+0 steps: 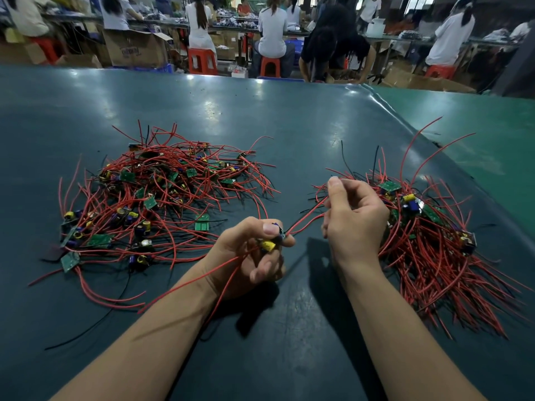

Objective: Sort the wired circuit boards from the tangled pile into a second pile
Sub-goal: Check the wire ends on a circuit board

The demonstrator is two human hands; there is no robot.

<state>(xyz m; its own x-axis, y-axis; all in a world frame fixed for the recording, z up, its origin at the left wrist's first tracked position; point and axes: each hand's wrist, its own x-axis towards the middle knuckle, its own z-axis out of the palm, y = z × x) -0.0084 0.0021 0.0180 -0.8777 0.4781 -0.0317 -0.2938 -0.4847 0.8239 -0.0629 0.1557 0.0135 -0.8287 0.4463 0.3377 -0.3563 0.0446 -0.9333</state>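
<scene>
Two heaps of wired circuit boards lie on the dark green tabletop (260,117): the tangled pile (162,198) spreads toward the left edge, and the second pile (428,235), with its red leads more nearly aligned, lies toward the right edge. Between them, near the front edge, the left hand (254,256) pinches one small board (275,238) with a yellow component between thumb and fingers. Its red wire (307,221) runs to the right hand (354,215), whose curled fingers grip the lead in front of the second pile, hiding part of it. Beyond the far edge are seated workers (272,27), red stools (202,60) and cardboard boxes (136,49).
</scene>
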